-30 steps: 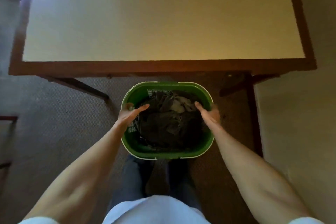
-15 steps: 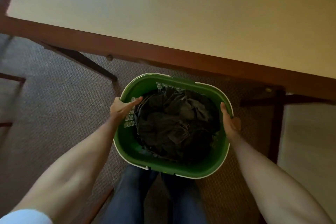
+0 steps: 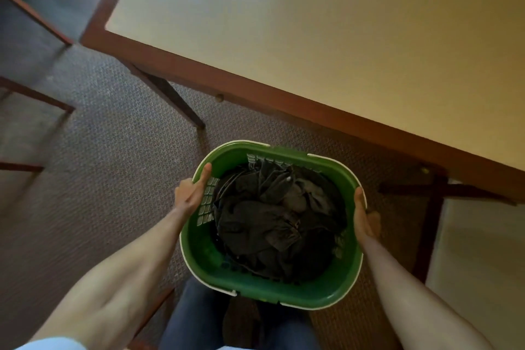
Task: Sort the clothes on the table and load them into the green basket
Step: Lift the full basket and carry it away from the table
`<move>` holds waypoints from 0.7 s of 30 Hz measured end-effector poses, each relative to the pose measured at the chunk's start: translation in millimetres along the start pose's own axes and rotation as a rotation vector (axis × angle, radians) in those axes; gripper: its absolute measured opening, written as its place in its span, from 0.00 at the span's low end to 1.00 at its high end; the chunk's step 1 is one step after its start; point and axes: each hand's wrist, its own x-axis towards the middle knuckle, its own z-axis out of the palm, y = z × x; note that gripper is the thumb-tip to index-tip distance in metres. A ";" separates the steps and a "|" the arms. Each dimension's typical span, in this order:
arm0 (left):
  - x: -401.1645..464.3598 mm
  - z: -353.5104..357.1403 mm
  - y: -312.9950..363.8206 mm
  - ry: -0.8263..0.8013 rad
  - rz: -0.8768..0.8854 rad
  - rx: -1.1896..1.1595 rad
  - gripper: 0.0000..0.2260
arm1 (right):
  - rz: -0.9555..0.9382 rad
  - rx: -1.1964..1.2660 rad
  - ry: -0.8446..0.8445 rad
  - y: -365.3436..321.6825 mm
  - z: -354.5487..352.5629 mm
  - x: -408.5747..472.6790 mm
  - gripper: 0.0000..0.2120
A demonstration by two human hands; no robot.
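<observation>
The green basket [image 3: 250, 278] with a white rim is in front of my legs, above the carpet. A heap of dark clothes [image 3: 272, 219] fills it. My left hand [image 3: 191, 193] grips its left rim, thumb lying along the edge. On the opposite side my right hand [image 3: 365, 219] clasps the right rim, fingers under the edge. The table top [image 3: 326, 31] beyond the basket shows no clothes on it.
The table's brown wooden edge [image 3: 255, 88] runs diagonally just past the basket, with dark legs [image 3: 170, 94] beneath. Wooden furniture frames [image 3: 37, 96] stand at the left on patterned carpet [image 3: 99, 165]. A pale floor patch [image 3: 480, 250] lies at the right.
Both hands went from inside the basket over the clothes to gripping its two rims. The basket now looks larger and closer, and the view has turned so the table edge runs diagonally.
</observation>
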 end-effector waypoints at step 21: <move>55.5 -378.3 -173.3 0.173 -0.335 -0.277 0.51 | -0.280 -0.428 -0.163 -107.7 306.8 -274.7 0.51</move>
